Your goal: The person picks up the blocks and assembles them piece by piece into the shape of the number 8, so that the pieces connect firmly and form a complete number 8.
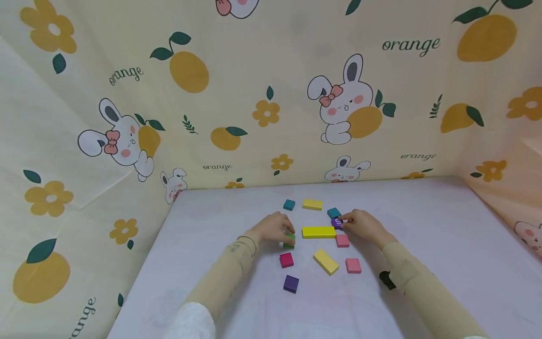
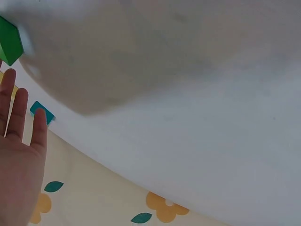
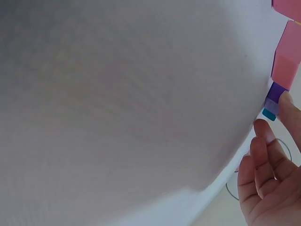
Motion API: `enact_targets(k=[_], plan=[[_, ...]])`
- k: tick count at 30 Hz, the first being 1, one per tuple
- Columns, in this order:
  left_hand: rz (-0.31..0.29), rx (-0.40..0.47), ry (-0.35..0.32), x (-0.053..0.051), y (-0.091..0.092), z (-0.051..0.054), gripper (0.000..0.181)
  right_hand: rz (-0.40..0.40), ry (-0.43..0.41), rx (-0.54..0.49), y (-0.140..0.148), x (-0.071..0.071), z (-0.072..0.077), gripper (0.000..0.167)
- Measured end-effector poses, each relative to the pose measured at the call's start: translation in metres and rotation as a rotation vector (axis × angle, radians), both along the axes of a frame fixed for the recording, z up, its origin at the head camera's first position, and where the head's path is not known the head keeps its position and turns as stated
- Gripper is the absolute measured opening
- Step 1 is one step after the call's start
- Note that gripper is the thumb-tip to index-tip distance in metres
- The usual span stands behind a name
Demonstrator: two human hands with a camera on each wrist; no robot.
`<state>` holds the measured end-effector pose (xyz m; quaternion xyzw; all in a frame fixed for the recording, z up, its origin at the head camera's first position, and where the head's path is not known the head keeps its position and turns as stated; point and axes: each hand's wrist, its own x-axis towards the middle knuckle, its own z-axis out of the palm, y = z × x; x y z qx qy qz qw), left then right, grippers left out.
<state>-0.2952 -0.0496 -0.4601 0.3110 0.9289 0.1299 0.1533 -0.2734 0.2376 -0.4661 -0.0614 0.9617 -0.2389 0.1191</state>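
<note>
1. On the white tabletop (image 1: 423,216), eleven blocks lie between and around two hands, which are well apart.
2. One green block (image 1: 288,246): the left hand (image 1: 273,228) pinches it between thumb and finger.
3. One purple block with a white marking (image 1: 336,223): the right hand (image 1: 361,223) touches it; I cannot tell whether it grips.
4. Two teal blocks (image 1: 289,205), one just beyond the marked purple.
5. Three yellow blocks (image 1: 318,232).
6. Two pink blocks (image 1: 353,265).
7. One red block (image 1: 286,260), one dark purple block (image 1: 290,284) nearer.
</note>
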Motion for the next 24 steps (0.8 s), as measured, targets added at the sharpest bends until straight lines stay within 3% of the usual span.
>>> enact_targets(k=[13, 24], plan=[[-0.026, 0.015, 0.033, 0.001, -0.012, -0.002, 0.03, -0.003, 0.015, 0.008, 0.0, 0.001, -0.001, 0.032], [0.043, -0.032, 0.144, 0.003, -0.003, -0.006, 0.029, 0.002, 0.021, 0.005, 0.0, 0.001, -0.001, 0.032]])
